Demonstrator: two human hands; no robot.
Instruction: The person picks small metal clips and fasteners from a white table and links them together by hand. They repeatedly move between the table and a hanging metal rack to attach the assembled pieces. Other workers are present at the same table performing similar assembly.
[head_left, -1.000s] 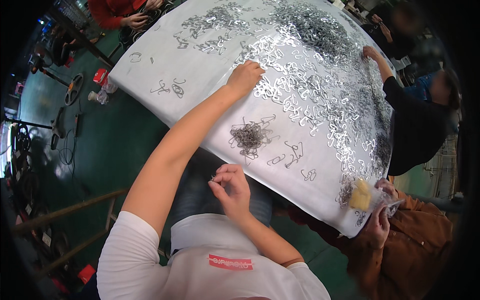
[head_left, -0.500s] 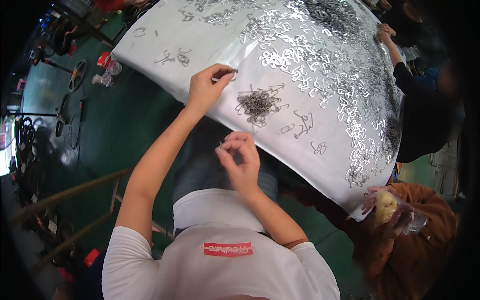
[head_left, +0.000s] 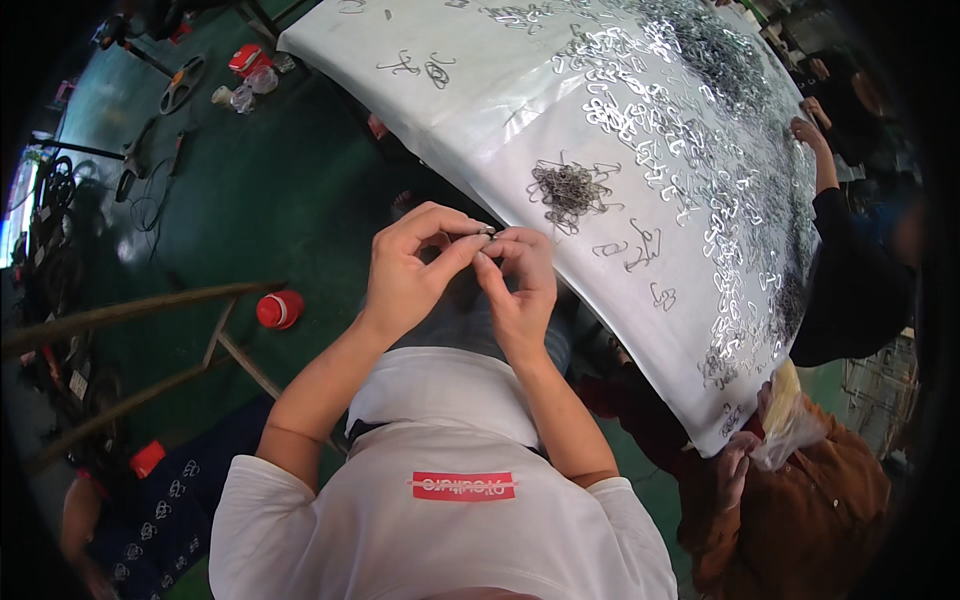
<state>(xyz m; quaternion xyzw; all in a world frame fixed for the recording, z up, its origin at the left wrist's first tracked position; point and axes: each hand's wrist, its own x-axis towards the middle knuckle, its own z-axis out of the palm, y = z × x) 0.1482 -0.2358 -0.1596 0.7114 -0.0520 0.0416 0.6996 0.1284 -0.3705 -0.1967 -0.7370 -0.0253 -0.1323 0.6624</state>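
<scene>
In front of my body, beside the table's near edge, my two hands meet at the fingertips. My left hand (head_left: 415, 268) is closed in a pinch on a small dark metal piece (head_left: 488, 232), most of it covered by the fingers. My right hand (head_left: 522, 285) is closed too, thumb and fingers pressed together at the same spot; what it grips is too small to make out. Just beyond, on the white-covered table (head_left: 460, 130), lies a tangled pile of dark wire hooks (head_left: 568, 192). A few loose wire hooks (head_left: 642, 248) are scattered right of it.
Many shiny S-shaped hooks (head_left: 650, 130) spread over the table's far and right parts. A person in dark clothing (head_left: 850, 270) reaches in at right; another in brown (head_left: 790, 510) holds a clear bag. A wooden rail (head_left: 130, 315) and red container (head_left: 280, 310) are at left.
My left hand has come back from over the table toward me, and my right hand has risen to meet it. The view has shifted, and the person in brown has lowered one hand.
</scene>
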